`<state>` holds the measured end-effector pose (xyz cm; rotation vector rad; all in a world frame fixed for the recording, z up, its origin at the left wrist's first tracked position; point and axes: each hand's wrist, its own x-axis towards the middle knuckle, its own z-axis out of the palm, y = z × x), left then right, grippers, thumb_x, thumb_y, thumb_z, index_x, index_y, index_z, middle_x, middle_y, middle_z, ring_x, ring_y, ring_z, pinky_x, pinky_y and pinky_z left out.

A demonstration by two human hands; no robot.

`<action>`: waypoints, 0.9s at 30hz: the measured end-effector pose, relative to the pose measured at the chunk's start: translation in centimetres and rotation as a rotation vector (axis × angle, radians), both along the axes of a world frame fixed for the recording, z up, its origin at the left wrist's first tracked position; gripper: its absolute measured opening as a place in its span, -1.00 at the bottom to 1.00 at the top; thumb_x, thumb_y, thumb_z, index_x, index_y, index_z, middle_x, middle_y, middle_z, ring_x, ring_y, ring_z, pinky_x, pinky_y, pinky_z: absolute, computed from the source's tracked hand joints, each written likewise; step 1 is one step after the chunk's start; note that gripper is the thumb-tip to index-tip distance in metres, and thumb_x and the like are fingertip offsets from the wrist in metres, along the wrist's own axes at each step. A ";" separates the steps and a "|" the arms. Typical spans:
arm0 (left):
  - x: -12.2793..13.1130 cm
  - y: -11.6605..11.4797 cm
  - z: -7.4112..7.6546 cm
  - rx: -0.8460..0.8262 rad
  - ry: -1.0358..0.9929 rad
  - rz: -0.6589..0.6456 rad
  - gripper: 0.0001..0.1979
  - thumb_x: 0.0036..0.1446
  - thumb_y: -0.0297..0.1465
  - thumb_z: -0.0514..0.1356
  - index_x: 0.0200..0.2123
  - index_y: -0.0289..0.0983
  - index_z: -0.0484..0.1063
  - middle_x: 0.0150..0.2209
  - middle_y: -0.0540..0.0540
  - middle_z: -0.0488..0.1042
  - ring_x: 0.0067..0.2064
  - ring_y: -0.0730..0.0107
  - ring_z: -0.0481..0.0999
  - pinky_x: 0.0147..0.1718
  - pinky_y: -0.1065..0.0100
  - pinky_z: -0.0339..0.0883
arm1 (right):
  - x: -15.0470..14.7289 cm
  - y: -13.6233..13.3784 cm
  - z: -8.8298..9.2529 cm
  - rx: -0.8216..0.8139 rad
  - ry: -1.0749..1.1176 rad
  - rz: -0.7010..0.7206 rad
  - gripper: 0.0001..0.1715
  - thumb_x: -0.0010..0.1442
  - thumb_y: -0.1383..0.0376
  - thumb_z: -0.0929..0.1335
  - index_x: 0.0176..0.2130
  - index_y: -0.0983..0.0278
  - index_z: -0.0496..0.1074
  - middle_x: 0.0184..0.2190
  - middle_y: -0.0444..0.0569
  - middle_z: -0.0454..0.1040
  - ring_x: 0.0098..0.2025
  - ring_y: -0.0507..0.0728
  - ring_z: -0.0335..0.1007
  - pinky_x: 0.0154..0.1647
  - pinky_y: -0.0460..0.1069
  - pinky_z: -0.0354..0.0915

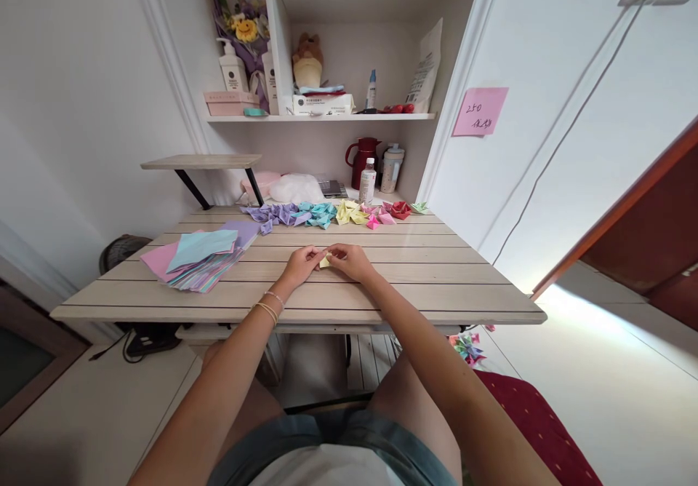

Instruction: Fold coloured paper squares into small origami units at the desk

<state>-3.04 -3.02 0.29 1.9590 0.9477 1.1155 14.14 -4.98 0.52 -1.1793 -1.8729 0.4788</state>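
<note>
A small piece of folded yellow paper (326,261) is pinched between my two hands, low over the middle of the table. My left hand (303,264), with bracelets on its wrist, grips the paper's left side. From the right, my right hand (350,260) holds it with bent fingers, which partly cover it. Beyond the hands lies a row of folded paper pieces: purple ones (278,214), blue ones (319,214), yellow ones (352,212), pink ones (382,214), a red one (400,210) and a pale green one (419,208).
A fanned stack of coloured paper sheets (204,253) lies on the slatted table (436,289) at left. Behind it stands a small raised shelf (201,161). A plastic bottle (367,182), a red jug (363,160) and a tumbler (391,168) stand at the back. More folded paper (467,348) sits below the table's right edge.
</note>
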 end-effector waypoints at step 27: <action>0.0 -0.3 0.0 0.230 0.225 0.019 -0.73 0.09 -0.22 0.11 -0.49 -0.27 0.44 -0.55 0.00 0.41 -0.49 0.43 0.32 -0.48 0.42 0.18 | -0.1 -0.5 0.5 0.006 -0.195 -0.096 -0.73 0.07 0.33 0.30 -0.20 0.23 0.49 -0.49 -0.10 0.49 -0.41 0.07 0.36 -0.35 -0.10 0.20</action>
